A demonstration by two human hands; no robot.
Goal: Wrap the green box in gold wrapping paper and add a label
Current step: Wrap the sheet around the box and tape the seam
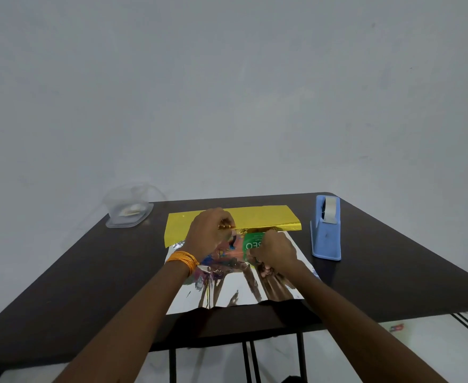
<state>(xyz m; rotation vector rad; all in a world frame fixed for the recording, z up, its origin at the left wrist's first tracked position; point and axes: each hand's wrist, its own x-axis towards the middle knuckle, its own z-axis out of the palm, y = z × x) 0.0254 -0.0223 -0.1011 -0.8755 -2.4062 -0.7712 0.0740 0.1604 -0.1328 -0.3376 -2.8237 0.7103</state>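
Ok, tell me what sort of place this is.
Probably a plain room at home, set up for gift wrapping: a dark table stands before a bare grey wall, with a tape dispenser, a clear tub and gold paper on it.

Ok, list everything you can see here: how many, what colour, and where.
green box: one, green with white lettering, on the paper between the hands
gold wrapping paper: one sheet, gold, silver underside up, spread mid-table, far edge folded over
tape dispenser: one, light blue with a pale roll, right of the paper
plastic container: one, clear, far left corner of the table, something pale inside
table: one, dark brown, before a grey wall
bangles: a stack, orange, on the left wrist
left hand: pinches the paper's folded gold edge
right hand: grips the green box
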